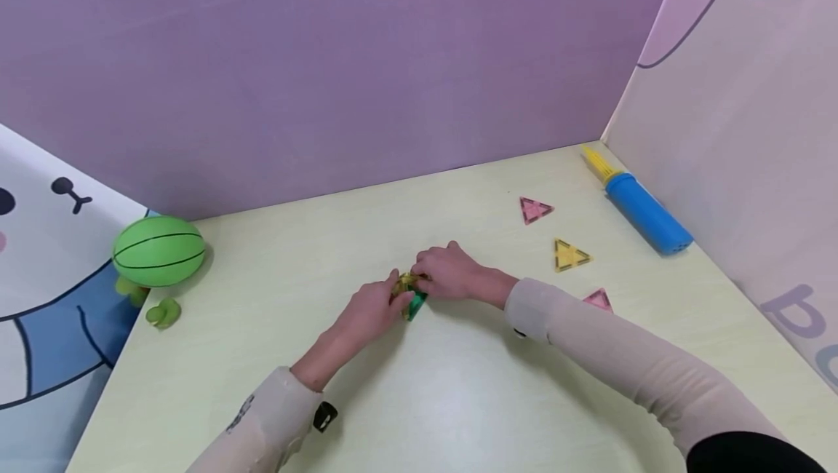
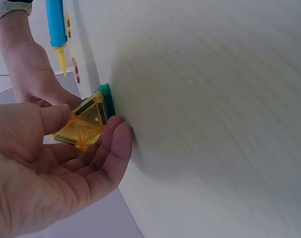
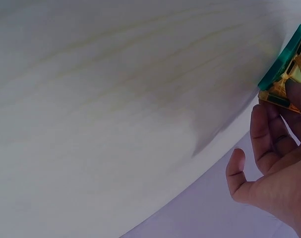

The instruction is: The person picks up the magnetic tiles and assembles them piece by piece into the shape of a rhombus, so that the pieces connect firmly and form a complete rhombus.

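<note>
Both hands meet over the middle of the table at a small structure of see-through magnetic tiles. My left hand pinches a yellow triangular tile between thumb and fingers. On the opposite side, my right hand grips the yellow part of the structure, its little finger held apart in the right wrist view. A green tile forms the structure's base, right at the tabletop, with the yellow tiles rising from it. In the head view the fingers hide much of the yellow.
To the right lie a pink triangular tile, a yellow triangular tile and another pink tile, partly behind the right sleeve. A blue hand pump with a yellow nozzle lies near the right wall. A green balloon and a green twisted piece sit at the left edge.
</note>
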`<state>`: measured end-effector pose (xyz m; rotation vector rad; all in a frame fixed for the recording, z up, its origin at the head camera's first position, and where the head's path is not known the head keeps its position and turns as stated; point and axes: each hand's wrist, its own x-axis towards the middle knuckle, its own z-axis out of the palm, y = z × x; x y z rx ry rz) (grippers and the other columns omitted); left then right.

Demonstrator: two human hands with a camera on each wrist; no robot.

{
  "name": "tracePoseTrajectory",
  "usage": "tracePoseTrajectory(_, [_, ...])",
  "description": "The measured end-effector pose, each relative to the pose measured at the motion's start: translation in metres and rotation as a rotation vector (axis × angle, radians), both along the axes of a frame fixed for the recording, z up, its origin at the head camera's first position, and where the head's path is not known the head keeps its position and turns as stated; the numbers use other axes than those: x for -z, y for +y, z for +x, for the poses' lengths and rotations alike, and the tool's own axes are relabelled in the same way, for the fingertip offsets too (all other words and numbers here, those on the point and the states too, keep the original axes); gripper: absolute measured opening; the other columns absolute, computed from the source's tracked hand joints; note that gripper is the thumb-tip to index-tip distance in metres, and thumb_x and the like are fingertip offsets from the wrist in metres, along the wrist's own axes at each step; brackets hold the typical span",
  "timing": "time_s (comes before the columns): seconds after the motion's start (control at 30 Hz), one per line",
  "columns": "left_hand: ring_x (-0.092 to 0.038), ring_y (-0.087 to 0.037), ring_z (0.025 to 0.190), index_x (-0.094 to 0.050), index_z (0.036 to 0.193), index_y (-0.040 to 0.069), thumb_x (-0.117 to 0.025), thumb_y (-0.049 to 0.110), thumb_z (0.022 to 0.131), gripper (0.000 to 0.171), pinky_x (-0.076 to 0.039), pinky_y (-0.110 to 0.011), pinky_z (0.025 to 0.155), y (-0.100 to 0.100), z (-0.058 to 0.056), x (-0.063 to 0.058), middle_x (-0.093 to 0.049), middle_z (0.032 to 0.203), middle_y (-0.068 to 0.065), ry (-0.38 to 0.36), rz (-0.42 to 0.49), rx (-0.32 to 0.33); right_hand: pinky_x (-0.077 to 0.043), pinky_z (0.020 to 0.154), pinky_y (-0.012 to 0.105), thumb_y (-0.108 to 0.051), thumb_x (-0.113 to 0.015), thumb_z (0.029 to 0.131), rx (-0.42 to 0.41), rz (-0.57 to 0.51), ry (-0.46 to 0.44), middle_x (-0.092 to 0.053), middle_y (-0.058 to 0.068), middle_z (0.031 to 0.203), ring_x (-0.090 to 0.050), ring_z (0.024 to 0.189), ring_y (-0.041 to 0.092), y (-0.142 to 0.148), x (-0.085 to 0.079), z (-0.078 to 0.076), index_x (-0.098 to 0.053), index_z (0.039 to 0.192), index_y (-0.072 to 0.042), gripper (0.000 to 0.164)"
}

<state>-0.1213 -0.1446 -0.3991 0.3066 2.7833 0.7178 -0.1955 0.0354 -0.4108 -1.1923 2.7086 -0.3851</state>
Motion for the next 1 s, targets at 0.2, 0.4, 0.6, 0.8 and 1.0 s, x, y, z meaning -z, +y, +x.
tracePoseTrajectory(0.2, [-0.042, -0.011, 0.055, -0.045, 0.146, -0.004, -0.054, 0.033, 0.105, 0.056, -0.034, -0.022, 0.051, -0.001, -0.002, -0.001, -0.045, 0.065, 0.0, -0.035, 0.057, -0.031, -0.037, 0.075, 0.039, -0.026, -0.063, 0.097, -0.003, -0.001, 0.015, -0.062, -0.006, 0.086, -0.054, 0.079, 0.011, 0.002, -0.002, 0.0, -0.072, 0.087, -0.021, 0.014])
tracePoseTrajectory(0.4, [-0.047, -0.013, 0.057, -0.048, 0.143, -0.003, -0.054, 0.033, 0.104, 0.053, -0.036, -0.025, 0.052, -0.006, -0.001, -0.004, -0.052, 0.068, -0.003, -0.071, 0.045, -0.048, -0.038, 0.072, 0.038, -0.026, -0.066, 0.095, -0.01, 0.004, 0.041, -0.063, -0.006, 0.085, -0.055, 0.078, 0.01, -0.004, 0.0, 0.001, -0.073, 0.088, -0.021, 0.011])
tracePoseTrajectory(0.6, [-0.045, -0.013, 0.056, -0.05, 0.142, -0.001, -0.055, 0.035, 0.104, 0.053, -0.035, -0.024, 0.05, -0.017, -0.002, -0.006, -0.05, 0.067, -0.001, -0.103, 0.017, -0.074, -0.037, 0.073, 0.037, -0.025, -0.066, 0.096, 0.004, 0.01, 0.015, -0.059, -0.007, 0.081, -0.054, 0.075, 0.01, -0.017, -0.001, 0.001, -0.071, 0.087, -0.02, 0.012])
tracePoseTrajectory(0.8, [-0.048, -0.014, 0.059, -0.056, 0.133, 0.002, -0.054, 0.036, 0.104, 0.046, -0.037, -0.026, 0.052, -0.026, -0.006, -0.007, -0.054, 0.071, -0.003, -0.097, -0.003, -0.081, -0.034, 0.075, 0.038, -0.025, -0.066, 0.096, 0.018, 0.04, -0.012, -0.054, -0.007, 0.079, -0.051, 0.077, 0.011, -0.028, -0.004, -0.001, -0.067, 0.085, -0.021, 0.012])
tracePoseTrajectory(1.0, [-0.056, -0.015, 0.067, -0.043, 0.149, -0.001, -0.054, 0.039, 0.103, 0.061, -0.044, -0.028, 0.057, -0.027, -0.007, -0.009, -0.065, 0.087, -0.008, -0.127, -0.012, -0.102, -0.04, 0.082, 0.043, -0.026, -0.067, 0.096, 0.041, 0.057, -0.055, -0.06, -0.005, 0.089, -0.054, 0.082, 0.013, -0.03, -0.004, -0.003, -0.071, 0.1, -0.019, 0.009])
